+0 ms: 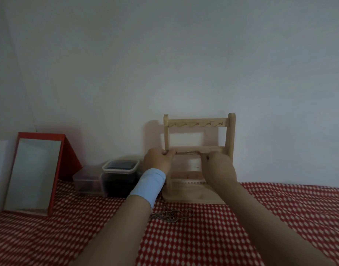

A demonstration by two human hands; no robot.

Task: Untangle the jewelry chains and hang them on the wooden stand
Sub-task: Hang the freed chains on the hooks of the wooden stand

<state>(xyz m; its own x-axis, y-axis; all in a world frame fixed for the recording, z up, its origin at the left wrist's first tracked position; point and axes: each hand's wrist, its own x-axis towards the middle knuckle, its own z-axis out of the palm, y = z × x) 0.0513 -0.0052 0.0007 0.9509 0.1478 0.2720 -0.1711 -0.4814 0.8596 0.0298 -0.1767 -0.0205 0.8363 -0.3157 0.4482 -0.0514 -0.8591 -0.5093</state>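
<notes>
Nearest the camera, well short of the wooden stand [199, 148], a tangled heap of chains [169, 215] lies on the red checked surface [280, 217], between the two forearms. It appears to wait there as the stock not yet sorted, close enough to reach without moving the stand.

Farther in, both hands are raised to the stand's middle rail. The left hand [158, 160], with a pale blue band [147, 186] at its wrist, has its grip pinched shut at the rail's left end; the right hand [219, 164] pinches likewise toward the rail's right. Between them a thin chain [187, 152] runs taut along the rail, each grip holding one end, apparently stretched so it lies straight instead of knotting again. Whether it rests on the rail or just in front of it I cannot tell.

Above, the stand's top bar shows a row of hooks [195, 123], seemingly bare. Left of the stand sit two plastic boxes [107, 177] and, beyond them, a red-framed mirror [36, 173] leaning against the wall.
</notes>
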